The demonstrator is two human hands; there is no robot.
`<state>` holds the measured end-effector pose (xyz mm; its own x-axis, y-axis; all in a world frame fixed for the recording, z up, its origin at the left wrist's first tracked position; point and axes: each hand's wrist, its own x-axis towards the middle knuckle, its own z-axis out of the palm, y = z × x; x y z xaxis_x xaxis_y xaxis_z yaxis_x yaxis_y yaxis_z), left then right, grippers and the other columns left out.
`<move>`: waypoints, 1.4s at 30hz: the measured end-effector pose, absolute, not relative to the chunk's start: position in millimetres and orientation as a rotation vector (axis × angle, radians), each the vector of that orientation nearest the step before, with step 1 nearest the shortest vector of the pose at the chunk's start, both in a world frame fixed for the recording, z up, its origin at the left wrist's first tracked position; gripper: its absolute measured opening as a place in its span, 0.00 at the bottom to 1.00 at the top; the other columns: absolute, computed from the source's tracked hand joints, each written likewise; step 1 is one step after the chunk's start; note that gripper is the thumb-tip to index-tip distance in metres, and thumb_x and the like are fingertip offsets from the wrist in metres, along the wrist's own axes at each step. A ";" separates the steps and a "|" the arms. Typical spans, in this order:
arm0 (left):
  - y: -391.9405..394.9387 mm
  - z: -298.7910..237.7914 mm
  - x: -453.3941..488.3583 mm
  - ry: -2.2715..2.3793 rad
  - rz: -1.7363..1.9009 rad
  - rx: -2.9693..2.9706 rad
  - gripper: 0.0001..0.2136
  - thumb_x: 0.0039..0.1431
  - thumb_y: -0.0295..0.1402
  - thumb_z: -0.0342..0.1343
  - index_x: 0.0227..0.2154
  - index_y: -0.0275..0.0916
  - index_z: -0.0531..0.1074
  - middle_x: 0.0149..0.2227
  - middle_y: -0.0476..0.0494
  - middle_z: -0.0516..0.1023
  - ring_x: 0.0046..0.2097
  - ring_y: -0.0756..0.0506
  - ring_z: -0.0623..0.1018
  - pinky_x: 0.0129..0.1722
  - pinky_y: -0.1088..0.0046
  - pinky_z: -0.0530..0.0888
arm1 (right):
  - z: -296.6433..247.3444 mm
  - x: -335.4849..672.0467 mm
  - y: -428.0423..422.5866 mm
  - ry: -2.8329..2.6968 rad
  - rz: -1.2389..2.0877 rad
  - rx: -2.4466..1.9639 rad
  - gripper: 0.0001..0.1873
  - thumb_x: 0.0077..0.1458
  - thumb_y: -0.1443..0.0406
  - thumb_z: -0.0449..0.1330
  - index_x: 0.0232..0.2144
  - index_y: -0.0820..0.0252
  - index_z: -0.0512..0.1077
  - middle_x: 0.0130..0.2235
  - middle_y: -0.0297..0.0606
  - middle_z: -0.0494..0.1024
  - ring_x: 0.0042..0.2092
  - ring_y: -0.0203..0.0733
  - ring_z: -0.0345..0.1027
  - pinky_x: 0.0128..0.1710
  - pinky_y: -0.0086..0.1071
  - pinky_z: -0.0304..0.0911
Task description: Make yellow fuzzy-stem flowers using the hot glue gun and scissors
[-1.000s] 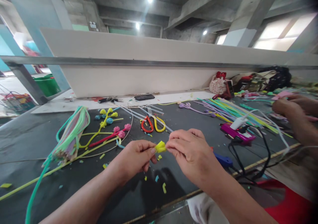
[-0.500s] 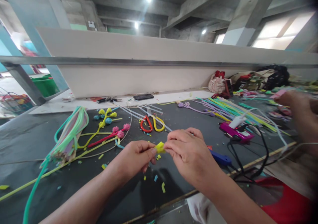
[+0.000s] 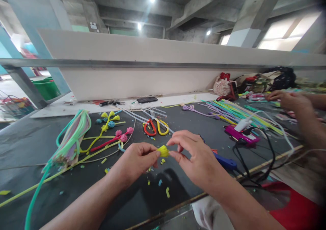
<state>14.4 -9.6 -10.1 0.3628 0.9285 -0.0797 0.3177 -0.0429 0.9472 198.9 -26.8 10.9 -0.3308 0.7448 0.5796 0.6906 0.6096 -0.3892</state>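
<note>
Between the thumb and fingers of my left hand [image 3: 136, 160] is pinched a small ribbed yellow bud-shaped piece [image 3: 163, 151], flared toward the right. My right hand [image 3: 192, 155] is just beside its flared end, thumb and forefinger apart; whether the thumb tip touches it I cannot tell. Beyond both hands lie scissors [image 3: 150, 129] with one red and one yellow handle. To the left rest a yellow stem with yellow and blue buds [image 3: 105, 128] and a red stem with pink buds [image 3: 123, 137]. Yellow and blue scraps [image 3: 167, 192] are scattered under my hands.
A tied bundle of pale green strips [image 3: 73, 138] lies at left. At right are a purple power strip [image 3: 241, 135] with cables, a blue-handled tool [image 3: 227, 162] and many coloured strips [image 3: 236, 112]. A co-worker's hands [image 3: 292, 102] work at far right. A phone [image 3: 147, 100] lies behind.
My right fingers have come off the yellow piece and spread apart, so more of its ribbed end shows. My left hand keeps its pinch. The co-worker's hands have moved further into view.
</note>
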 end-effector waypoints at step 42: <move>-22.0 -20.6 23.9 1.056 1.025 1.771 0.02 0.51 0.27 0.52 0.27 0.37 0.69 0.25 0.51 0.72 0.29 0.52 0.69 0.28 0.79 0.65 | -2.9 176.1 -17.8 -1.373 1.376 -1.156 0.06 0.39 0.71 0.58 0.25 0.60 0.64 0.21 0.25 0.67 0.23 0.30 0.62 0.26 0.27 0.57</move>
